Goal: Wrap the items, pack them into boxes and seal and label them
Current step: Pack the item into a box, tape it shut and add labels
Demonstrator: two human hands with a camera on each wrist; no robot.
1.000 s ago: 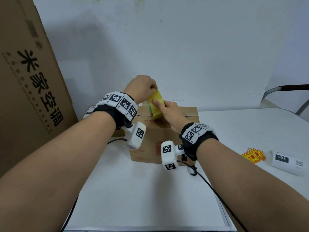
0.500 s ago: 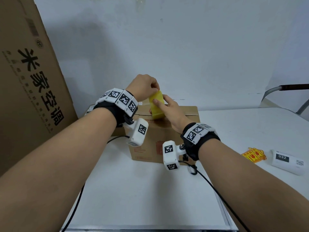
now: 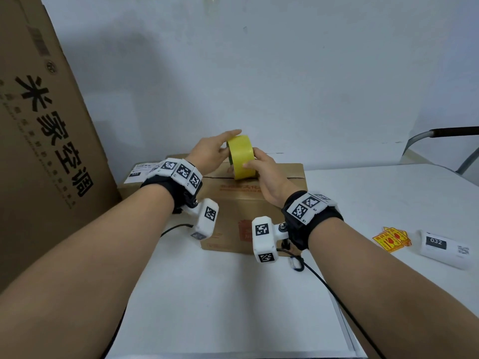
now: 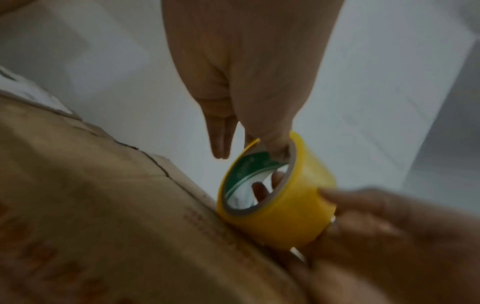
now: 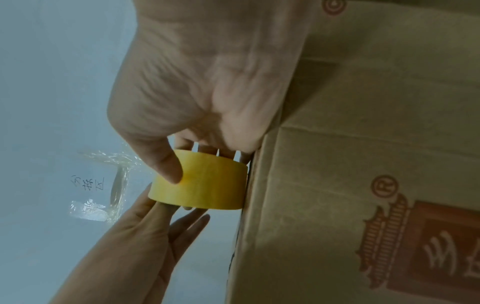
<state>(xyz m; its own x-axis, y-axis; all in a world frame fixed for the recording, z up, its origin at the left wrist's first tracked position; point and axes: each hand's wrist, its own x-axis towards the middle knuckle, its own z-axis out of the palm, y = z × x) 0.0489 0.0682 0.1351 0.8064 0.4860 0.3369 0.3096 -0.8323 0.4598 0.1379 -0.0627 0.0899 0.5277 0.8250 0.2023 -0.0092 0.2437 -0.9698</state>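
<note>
The right hand (image 3: 269, 177) grips the tape roll (image 3: 242, 158) on edge: its thumb lies on the yellow outer band and its fingers (image 5: 205, 147) curl behind the far rim, as the right wrist view shows. The left hand (image 3: 211, 154) is at the roll's other side with its fingers (image 4: 221, 135) straight and together; from the left wrist view its thumb reaches into the core, touching the inner ring. Whether that hand pinches the roll or only steadies it, I cannot tell for sure.

The roll's lowest edge meets the top of the box (image 3: 233, 203), right below both sets of fingertips, near the seam of its flaps. The box stands on the white worktop (image 3: 220, 307), under the wrists.

Well off to the right of the right hand's fingers lie yellow stickers (image 3: 391, 239) and a white label roll (image 3: 444, 248) marked 032. Left of the left hand's fingers a big carton (image 3: 44, 141) stands upright.
</note>
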